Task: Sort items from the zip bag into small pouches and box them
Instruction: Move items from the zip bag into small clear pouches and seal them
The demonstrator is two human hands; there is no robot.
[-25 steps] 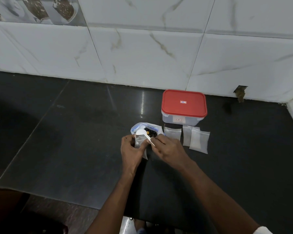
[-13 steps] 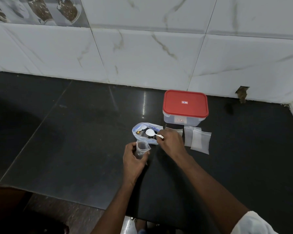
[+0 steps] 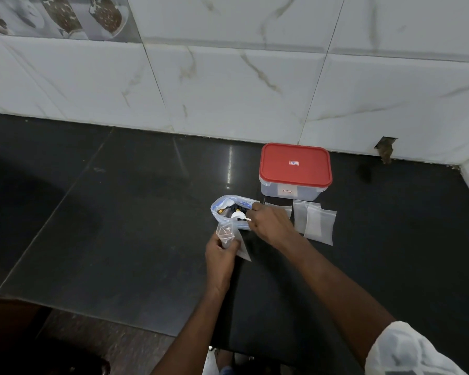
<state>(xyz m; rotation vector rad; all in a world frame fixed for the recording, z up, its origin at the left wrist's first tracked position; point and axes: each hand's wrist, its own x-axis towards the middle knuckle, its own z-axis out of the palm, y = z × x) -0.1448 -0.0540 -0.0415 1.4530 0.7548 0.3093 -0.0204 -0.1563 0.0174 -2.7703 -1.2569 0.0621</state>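
An open zip bag [image 3: 222, 204] lies on the black counter [image 3: 119, 226], with dark and yellow bits showing inside. My right hand [image 3: 271, 226] pinches a small white spoon [image 3: 238, 216] whose bowl is down in the bag's mouth. Just in front of the bag, my left hand [image 3: 221, 255] grips a small clear pouch [image 3: 226, 232] with its mouth held open and upward. A clear box with a red lid [image 3: 295, 163] stands closed behind the bag, to the right.
Several empty small pouches [image 3: 316, 221] lie flat in front of the box, right of my right hand. A white tiled wall [image 3: 228, 77] runs along the back and right side. The counter's front edge [image 3: 92, 315] is close to me.
The spoon left the small pouch and went back down into the zip bag. My left hand drew the pouch slightly toward me, away from the bag.
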